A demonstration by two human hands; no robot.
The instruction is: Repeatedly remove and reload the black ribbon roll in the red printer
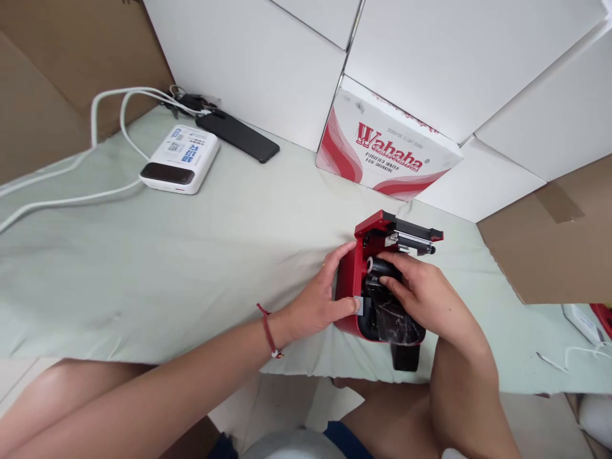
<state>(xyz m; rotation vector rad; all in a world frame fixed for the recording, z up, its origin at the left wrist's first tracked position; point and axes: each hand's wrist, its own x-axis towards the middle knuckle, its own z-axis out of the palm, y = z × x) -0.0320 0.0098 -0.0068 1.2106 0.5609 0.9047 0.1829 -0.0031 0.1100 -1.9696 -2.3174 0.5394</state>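
a person's left hand grasped the left side of a glossy red, box-shaped plastic case, thumb on a pale grey tab, while the right hand reached inside, its fingers pinched around a slim, dark roll with a pale ringed end. the case stood open on the right part of a worktop draped in pale green cloth, close to the near edge. good handling appeared to call for a steady left hold, the roll kept level and square to the side walls, and the thin, glossy black film spared creases and snags; a light pinch looked wiser than a hard squeeze.

the film lay wrinkled toward the near side, catching fine pale lines against the smooth, hard shell. at the far side, the raised red-and-black lid carried a thin cylindrical roller. beyond stood a flat-faced white-and-red cardboard carton; to the far left lay a round-cornered white plastic device and a flat black slab.
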